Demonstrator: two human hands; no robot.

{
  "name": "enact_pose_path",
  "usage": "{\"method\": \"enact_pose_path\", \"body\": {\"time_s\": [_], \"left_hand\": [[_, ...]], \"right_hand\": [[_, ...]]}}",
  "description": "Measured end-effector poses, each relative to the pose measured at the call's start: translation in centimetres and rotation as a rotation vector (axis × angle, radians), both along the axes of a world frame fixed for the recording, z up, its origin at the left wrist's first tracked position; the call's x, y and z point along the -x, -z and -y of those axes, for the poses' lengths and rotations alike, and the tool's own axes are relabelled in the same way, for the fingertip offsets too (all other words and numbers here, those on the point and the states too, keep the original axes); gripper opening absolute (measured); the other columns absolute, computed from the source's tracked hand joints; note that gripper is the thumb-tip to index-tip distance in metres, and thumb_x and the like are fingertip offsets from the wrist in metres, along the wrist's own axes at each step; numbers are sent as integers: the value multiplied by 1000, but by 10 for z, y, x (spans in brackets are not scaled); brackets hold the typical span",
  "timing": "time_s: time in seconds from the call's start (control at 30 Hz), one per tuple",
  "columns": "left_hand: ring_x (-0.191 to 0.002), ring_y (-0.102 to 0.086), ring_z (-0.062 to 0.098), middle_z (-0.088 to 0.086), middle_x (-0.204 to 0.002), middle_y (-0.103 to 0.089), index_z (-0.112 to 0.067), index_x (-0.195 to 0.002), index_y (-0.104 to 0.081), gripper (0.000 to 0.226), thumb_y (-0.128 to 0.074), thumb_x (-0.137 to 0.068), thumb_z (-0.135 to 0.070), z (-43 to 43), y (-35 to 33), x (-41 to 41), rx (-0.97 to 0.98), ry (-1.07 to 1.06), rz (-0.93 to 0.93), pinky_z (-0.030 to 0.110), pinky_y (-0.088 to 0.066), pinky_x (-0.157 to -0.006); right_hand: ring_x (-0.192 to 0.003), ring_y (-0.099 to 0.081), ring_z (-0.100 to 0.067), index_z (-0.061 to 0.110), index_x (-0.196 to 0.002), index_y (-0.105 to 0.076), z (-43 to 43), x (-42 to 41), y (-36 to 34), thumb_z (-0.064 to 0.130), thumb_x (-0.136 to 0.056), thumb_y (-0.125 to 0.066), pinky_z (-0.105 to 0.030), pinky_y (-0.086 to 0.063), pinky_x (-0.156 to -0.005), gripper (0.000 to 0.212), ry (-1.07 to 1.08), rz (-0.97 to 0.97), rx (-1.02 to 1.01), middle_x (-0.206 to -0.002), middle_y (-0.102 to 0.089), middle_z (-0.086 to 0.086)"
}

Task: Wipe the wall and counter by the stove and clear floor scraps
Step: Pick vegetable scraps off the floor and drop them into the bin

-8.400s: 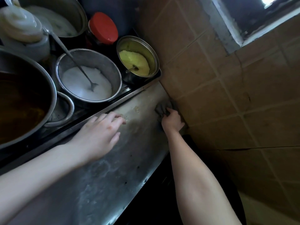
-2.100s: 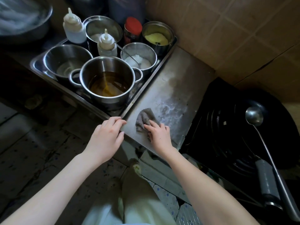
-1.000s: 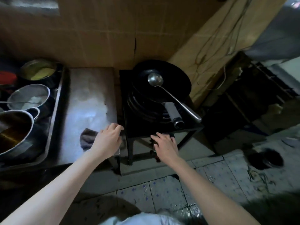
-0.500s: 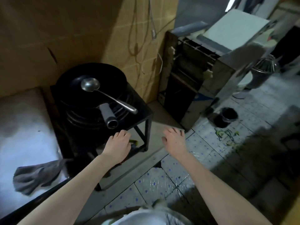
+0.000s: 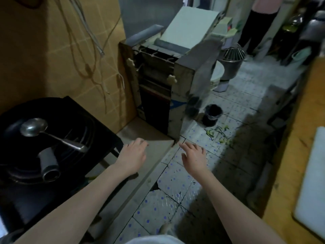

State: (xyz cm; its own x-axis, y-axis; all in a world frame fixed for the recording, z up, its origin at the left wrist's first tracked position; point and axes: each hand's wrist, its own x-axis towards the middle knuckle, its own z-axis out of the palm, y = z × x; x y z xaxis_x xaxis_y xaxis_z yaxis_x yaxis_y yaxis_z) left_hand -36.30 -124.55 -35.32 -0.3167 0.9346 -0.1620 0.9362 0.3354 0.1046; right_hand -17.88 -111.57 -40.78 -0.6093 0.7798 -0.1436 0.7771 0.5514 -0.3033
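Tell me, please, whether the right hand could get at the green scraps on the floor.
Probably yes: the right hand is open and empty, and only floor tiles show between it and the green scraps beside the black bin, though bending down seems needed.

Two bare arms, uncovered as far as the edges show: the left forearm (image 5: pixel 79 196) from 7 o'clock, the right forearm (image 5: pixel 228 199) from 5 o'clock. The left hand (image 5: pixel 133 155) and right hand (image 5: pixel 193 155) are bare too. At 6 o'clock, a curve of pale, whitish garment (image 5: pixel 154 240); just above it, a blurred light-coloured shoe tip (image 5: pixel 164 228).
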Motion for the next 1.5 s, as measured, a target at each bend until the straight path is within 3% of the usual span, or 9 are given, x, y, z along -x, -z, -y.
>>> {"method": "enact_pose_path", "body": {"time_s": [0.63, 1.03, 1.5], "left_hand": [[-115, -47, 23, 3, -132, -45, -19, -131, -44, 38, -42, -95, -26, -186, 3, -6, -37, 491, 37, 40, -43, -93], [-115, -47, 23, 4, -132, -45, -19, -131, -43, 36, -40, -95, -24, -296, 38, -15, 53, 589, 110, 37, -39, -91], [-113, -49, 25, 5, -129, -48, -18, -132, -44, 38, -41, -93, -22, -485, 64, -70, 115, 537, 88, 38, -40, -91]], "right_hand": [[-138, -29, -23, 33, -139, -38, -56, -58, 1, 24, -97, -43, -53, -17, -112, 44, 452, 46, -9, -148, -37, 3], [-142, -21, -27, 32, -144, -30, -126, -81, 5, 17, -91, -51, -52, -15, -116, 59, 632, 105, 83, -154, -27, 0], [-141, -23, -24, 30, -142, -36, -328, -117, 23, 14, -94, -44, -50, -14, -117, 51, 661, -8, 142, -152, -31, 1]]}}
